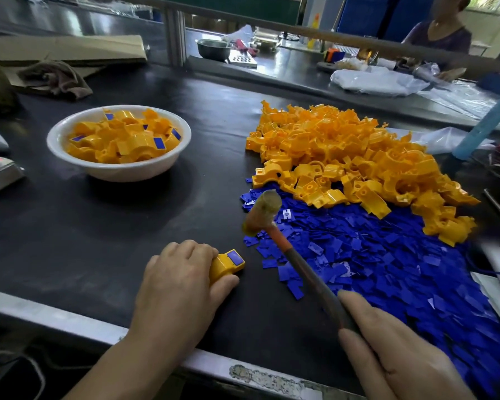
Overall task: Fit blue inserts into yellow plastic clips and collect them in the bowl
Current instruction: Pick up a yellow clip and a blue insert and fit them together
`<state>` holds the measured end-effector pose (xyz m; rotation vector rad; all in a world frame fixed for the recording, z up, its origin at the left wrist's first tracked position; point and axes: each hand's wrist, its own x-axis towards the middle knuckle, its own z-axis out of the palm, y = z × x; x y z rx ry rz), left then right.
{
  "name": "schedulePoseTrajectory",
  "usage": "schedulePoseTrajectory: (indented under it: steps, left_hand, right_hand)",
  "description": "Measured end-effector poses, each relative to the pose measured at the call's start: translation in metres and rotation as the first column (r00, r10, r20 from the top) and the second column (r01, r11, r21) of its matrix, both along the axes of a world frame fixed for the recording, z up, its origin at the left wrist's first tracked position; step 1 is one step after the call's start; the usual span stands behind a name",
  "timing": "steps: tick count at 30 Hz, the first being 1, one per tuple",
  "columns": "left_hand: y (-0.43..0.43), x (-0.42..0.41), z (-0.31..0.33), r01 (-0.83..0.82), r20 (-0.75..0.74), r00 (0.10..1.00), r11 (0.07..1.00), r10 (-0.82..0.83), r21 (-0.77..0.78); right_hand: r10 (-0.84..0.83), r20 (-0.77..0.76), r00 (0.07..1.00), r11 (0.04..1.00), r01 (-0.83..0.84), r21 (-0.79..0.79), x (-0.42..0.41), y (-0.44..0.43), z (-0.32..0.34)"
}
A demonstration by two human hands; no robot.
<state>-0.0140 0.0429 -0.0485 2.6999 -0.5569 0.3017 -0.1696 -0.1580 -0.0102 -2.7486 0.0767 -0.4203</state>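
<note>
On the black bench (98,241), one white bowl (122,175), left hand (176,287) gripping one yellow clip (224,268), right hand (393,350) gripping one mallet (264,210).

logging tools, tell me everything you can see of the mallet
The mallet has a cylindrical head, tan faces, reddish-brown middle, blurred. Its slim handle is orange-red near the head, darker lower down, where the right hand grips it. The head hangs tilted over the edge of the blue inserts, right of the yellow clip the left hand holds.
</note>
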Motion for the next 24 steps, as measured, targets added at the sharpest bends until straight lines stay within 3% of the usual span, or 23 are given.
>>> schedulePoseTrajectory:
  steps: [2, 3, 5, 9, 12, 13, 16, 19, 24]
  left_hand:
    - [0.001, 0.0, 0.0, 0.008, -0.001, 1.0, 1.0, -0.008, 0.001]
    - [0.001, 0.0, 0.0, 0.013, 0.001, 1.0, 1.0, -0.013, 0.001]
    - [0.001, 0.0, 0.001, 0.014, -0.004, 1.0, 1.0, -0.014, -0.005]
    - [0.001, -0.001, 0.002, 0.006, -0.021, 1.0, 1.0, -0.007, -0.023]
    - [0.001, 0.0, 0.0, 0.007, -0.004, 1.0, 1.0, -0.007, -0.023]
    - [0.001, 0.0, 0.0, 0.005, 0.0, 1.0, 1.0, -0.005, -0.023]
    - [0.001, -0.001, 0.001, 0.003, 0.003, 1.0, 1.0, -0.003, -0.029]
    - [0.002, 0.0, -0.001, 0.01, 0.013, 1.0, 1.0, -0.01, -0.026]
    - [0.001, 0.0, -0.002, -0.005, 0.019, 1.0, 1.0, 0.005, -0.017]
  right_hand:
    - [0.049, -0.159, 0.986, 0.991, -0.068, -0.116, 0.005, 0.01, 0.013]
    - [0.028, -0.092, 0.995, 0.995, -0.037, -0.097, 0.008, 0.009, 0.012]
    - [-0.025, -0.206, 0.978, 0.994, 0.002, -0.109, 0.01, 0.001, 0.015]
    - [0.006, -0.12, 0.993, 0.985, 0.015, 0.174, 0.006, 0.001, 0.017]
    - [-0.008, 0.031, 0.999, 0.999, 0.007, 0.031, 0.013, 0.005, 0.004]
    - [0.015, 0.01, 1.0, 0.999, -0.015, -0.035, 0.016, 0.012, 0.007]
    - [-0.024, -0.143, 0.989, 0.999, 0.021, -0.028, 0.024, 0.01, 0.01]
    - [-0.016, -0.148, 0.989, 0.994, 0.032, 0.106, 0.021, 0.005, 0.016]
    - [0.042, -0.096, 0.995, 0.998, -0.047, -0.049, 0.009, 0.012, 0.014]
